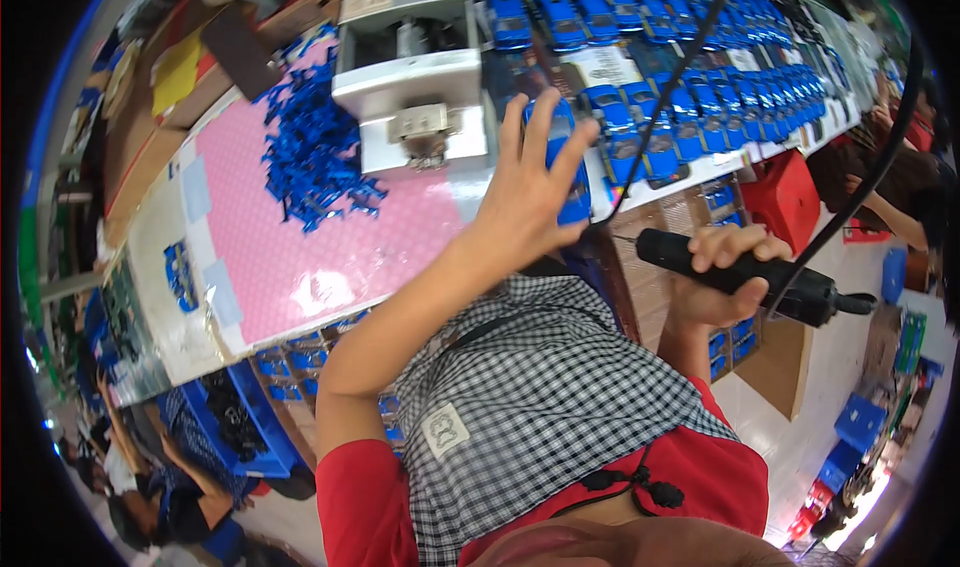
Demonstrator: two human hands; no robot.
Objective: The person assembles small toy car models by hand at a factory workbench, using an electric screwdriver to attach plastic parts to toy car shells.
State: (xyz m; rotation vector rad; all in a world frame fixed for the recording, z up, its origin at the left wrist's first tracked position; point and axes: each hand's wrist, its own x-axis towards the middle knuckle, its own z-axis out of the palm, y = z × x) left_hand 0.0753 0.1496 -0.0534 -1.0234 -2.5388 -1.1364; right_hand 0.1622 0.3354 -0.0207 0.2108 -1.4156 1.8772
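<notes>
My left hand (528,182) is open, its fingers spread over a blue toy car body (568,205) at the near edge of the bench. The fingers hide part of this car; whether they touch it I cannot tell. My right hand (712,302) is wrapped round a black electric screwdriver (668,251) held beside the bench, its thin bit pointing left toward that car. Beyond my left hand, several rows of blue toy car bodies (645,107) cover the bench.
A white machine (410,77) stands at the bench's far side, next to a heap of small blue parts (310,152) on a pink mat (370,242). A black cable (668,97) hangs across the view. A red stool (785,199) stands at the right. Other people sit nearby.
</notes>
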